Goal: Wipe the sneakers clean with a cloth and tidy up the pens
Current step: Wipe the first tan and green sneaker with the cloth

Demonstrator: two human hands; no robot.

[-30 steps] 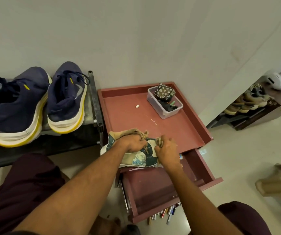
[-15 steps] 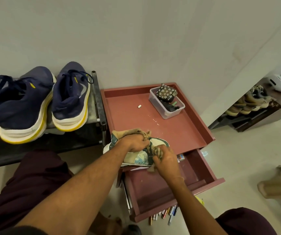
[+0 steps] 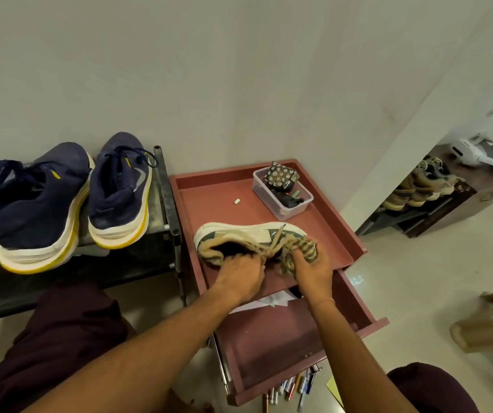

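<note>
A tan and green sneaker point(image 3: 251, 234) with a white sole lies on its side on the red table top point(image 3: 218, 204), sole facing the wall. My left hand point(image 3: 239, 275) grips it at the collar, by the laces. My right hand point(image 3: 310, 269) holds a striped beige cloth point(image 3: 306, 248) against the sneaker's toe end. Two navy sneakers with white and yellow soles point(image 3: 39, 204) point(image 3: 120, 192) stand on the black shelf point(image 3: 162, 186) to the left. Several pens point(image 3: 293, 389) lie on the floor under the open drawer.
The red drawer point(image 3: 269, 347) stands pulled out below my hands, with white paper at its back. A clear plastic box point(image 3: 284, 204) with small items sits at the table's far right, and a small white piece point(image 3: 237, 201) lies near it. A shoe rack point(image 3: 418, 189) stands far right.
The sneaker has moved from the table's front edge further onto the table top and now lies with its sole toward the wall. Both hands moved with it.
</note>
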